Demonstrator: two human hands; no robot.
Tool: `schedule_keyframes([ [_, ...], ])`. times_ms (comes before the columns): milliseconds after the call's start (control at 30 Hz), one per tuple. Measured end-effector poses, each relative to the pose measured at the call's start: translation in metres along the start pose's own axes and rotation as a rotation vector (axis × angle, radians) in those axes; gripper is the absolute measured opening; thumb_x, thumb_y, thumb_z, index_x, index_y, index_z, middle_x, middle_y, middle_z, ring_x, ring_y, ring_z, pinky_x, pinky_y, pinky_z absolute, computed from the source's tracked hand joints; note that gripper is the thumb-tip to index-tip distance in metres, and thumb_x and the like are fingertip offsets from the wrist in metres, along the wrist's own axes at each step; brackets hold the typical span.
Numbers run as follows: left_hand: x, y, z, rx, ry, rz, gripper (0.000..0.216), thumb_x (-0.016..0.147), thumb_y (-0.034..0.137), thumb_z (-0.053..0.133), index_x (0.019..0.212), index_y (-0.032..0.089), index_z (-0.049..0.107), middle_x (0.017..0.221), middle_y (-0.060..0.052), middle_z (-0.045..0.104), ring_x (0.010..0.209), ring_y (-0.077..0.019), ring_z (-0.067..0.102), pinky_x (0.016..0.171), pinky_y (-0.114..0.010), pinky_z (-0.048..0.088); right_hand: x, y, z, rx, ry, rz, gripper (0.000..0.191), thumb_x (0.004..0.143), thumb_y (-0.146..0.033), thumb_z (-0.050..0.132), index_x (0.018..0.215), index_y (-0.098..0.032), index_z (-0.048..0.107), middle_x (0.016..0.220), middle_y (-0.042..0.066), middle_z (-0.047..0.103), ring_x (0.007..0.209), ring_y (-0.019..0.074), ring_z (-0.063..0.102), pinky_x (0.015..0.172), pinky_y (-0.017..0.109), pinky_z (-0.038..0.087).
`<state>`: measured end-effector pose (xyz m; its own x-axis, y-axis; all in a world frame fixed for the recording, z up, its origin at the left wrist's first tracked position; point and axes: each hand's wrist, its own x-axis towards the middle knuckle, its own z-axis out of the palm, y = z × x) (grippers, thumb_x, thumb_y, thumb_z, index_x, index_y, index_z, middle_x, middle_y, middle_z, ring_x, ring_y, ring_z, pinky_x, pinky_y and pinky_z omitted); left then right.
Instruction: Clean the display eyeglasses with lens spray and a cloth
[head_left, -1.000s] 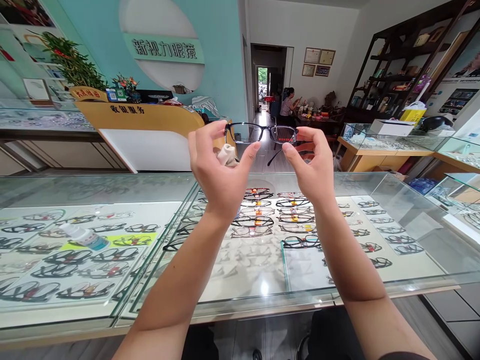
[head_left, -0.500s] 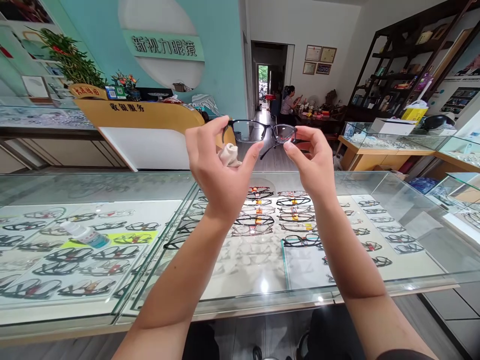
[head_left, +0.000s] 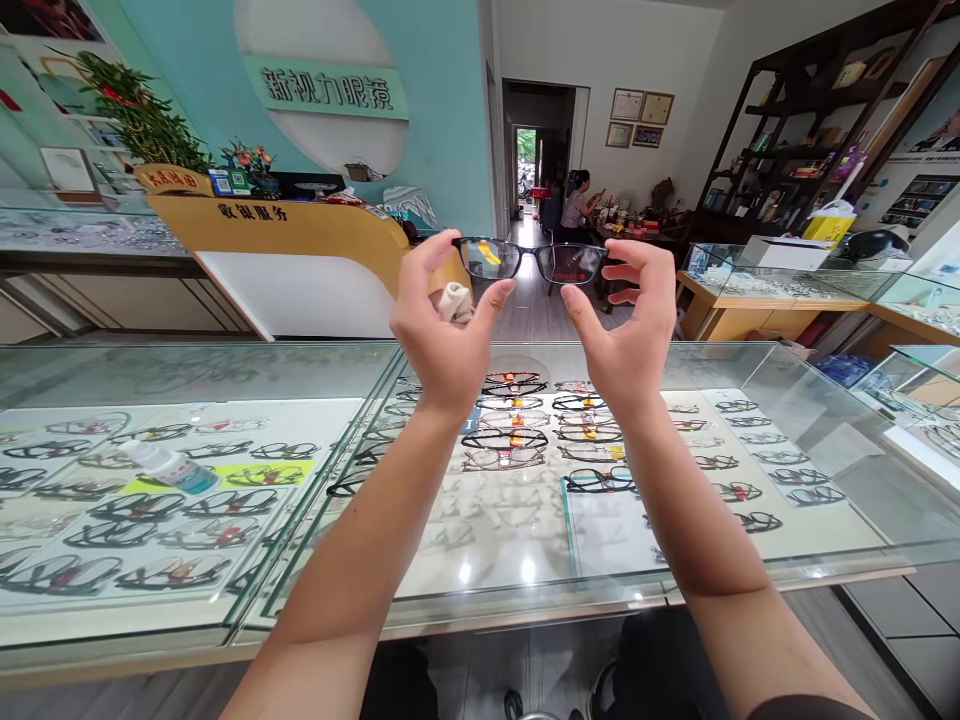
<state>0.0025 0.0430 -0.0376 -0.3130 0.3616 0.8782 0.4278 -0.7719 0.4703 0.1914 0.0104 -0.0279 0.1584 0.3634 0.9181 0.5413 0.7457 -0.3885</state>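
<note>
I hold a pair of black-framed glasses (head_left: 534,260) up at arm's length over a glass display counter (head_left: 825,440). My left hand (head_left: 442,320) pinches the left lens rim between thumb and forefinger, and a small pale cloth (head_left: 453,301) is tucked in its palm. My right hand (head_left: 626,320) grips the right lens rim with thumb and fingers curled around it. One temple arm hangs down behind the right lens.
Rows of eyeglass frames (head_left: 517,440) lie inside the counter. A small white bottle (head_left: 171,468) lies on the glass at left. A yellow reception desk (head_left: 300,235) stands behind. A person (head_left: 577,205) sits at a far table. Dark shelving (head_left: 810,140) is at right.
Both hands shifted the glasses slightly right and tilted them. My right fingers spread wider around the right lens. The counter and bottle stayed put.
</note>
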Motion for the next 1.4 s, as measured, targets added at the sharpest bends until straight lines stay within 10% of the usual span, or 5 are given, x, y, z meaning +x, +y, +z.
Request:
schedule_keyframes([
  [467, -0.008, 0.014, -0.005, 0.086, 0.062, 0.069, 0.07, 0.088, 0.055, 0.09, 0.145, 0.029, 0.06, 0.15, -0.015, 0.063, 0.151, -0.0384, 0.054, 0.117, -0.057, 0.056, 0.003, 0.016, 0.003, 0.128, -0.1, 0.143, 0.053, 0.099, -0.062, 0.072, 0.143, -0.035, 0.063, 0.146, 0.01, 0.067, 0.134, 0.0331, 0.066, 0.108, 0.054, 0.06],
  [1033, -0.006, -0.014, 0.011, -0.083, 0.009, 0.055, 0.065, 0.093, 0.059, 0.085, 0.147, 0.032, 0.06, 0.15, -0.013, 0.069, 0.145, -0.0307, 0.065, 0.113, -0.044, 0.059, -0.01, -0.013, 0.011, -0.006, 0.077, -0.057, 0.043, 0.104, -0.048, 0.067, 0.145, -0.036, 0.063, 0.145, 0.012, 0.064, 0.148, 0.0377, 0.055, 0.119, 0.069, 0.055],
  [1400, -0.008, 0.006, -0.001, 0.112, 0.148, 0.124, 0.074, 0.086, 0.06, 0.089, 0.147, 0.031, 0.058, 0.156, -0.015, 0.064, 0.146, -0.0352, 0.062, 0.101, -0.047, 0.064, -0.001, 0.007, 0.013, 0.323, -0.001, 0.239, 0.043, 0.109, -0.059, 0.054, 0.136, -0.031, 0.071, 0.143, 0.01, 0.073, 0.133, 0.0259, 0.07, 0.112, 0.049, 0.061],
])
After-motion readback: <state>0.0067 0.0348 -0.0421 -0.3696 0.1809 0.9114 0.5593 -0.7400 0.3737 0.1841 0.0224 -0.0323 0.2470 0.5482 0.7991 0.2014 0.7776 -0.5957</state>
